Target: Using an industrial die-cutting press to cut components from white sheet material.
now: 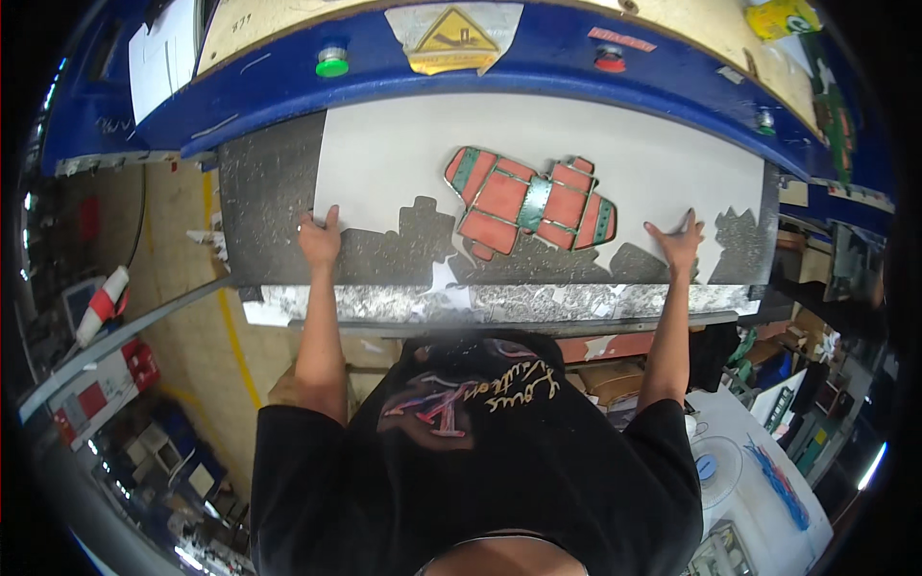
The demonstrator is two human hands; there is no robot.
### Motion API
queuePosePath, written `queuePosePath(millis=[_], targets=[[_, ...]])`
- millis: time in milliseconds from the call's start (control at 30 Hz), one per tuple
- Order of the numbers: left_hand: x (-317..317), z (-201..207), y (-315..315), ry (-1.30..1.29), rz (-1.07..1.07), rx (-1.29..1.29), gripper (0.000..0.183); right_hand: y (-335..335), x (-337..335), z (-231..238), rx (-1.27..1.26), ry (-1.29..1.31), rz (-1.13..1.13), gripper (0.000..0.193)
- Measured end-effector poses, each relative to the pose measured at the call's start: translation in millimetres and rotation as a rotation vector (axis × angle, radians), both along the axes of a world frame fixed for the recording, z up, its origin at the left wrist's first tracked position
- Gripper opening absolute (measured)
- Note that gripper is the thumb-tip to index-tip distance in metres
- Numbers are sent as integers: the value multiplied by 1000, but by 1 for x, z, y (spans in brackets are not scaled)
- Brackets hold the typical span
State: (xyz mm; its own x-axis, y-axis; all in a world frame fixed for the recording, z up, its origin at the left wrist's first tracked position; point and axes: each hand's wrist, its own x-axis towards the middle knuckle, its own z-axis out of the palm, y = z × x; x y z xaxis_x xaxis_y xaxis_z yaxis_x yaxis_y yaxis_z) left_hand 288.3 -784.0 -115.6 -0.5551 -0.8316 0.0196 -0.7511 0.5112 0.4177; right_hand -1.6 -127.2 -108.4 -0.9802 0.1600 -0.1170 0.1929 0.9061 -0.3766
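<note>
A large white cardboard sheet (403, 163) lies on the dark speckled bed (269, 202) of a blue machine. Its near edge is cut in a jagged outline. A red and green printed carton blank (528, 202) lies flat on the sheet, near the middle. My left hand (319, 237) presses on the sheet's near left corner, fingers spread. My right hand (677, 238) presses flat on the sheet's near right edge, fingers apart. Neither hand grips anything.
The blue machine frame (538, 72) arches over the far side, with a green button (332, 63), a red button (609, 60) and a yellow warning sticker (455, 36). White paper scraps (442, 283) litter the bed's front edge. Boxes and a white table (759, 461) stand at right.
</note>
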Motion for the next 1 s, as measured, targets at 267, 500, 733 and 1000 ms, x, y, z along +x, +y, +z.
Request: queuePosePath(millis=[267,500,733,1000], targets=[[71,39,125,56,-233,-104,61,-22,-38,-6,-18,135,172,119],[35,54,212,-123,-862,139,77,-76,59,0,-160,464,183,66],[81,-13,192,131,-1243,151,34,-174,233,32,-513,217,605,34],[86,2,155,207,-1247,421,51,-266,300,36,-476,-227,720,54]])
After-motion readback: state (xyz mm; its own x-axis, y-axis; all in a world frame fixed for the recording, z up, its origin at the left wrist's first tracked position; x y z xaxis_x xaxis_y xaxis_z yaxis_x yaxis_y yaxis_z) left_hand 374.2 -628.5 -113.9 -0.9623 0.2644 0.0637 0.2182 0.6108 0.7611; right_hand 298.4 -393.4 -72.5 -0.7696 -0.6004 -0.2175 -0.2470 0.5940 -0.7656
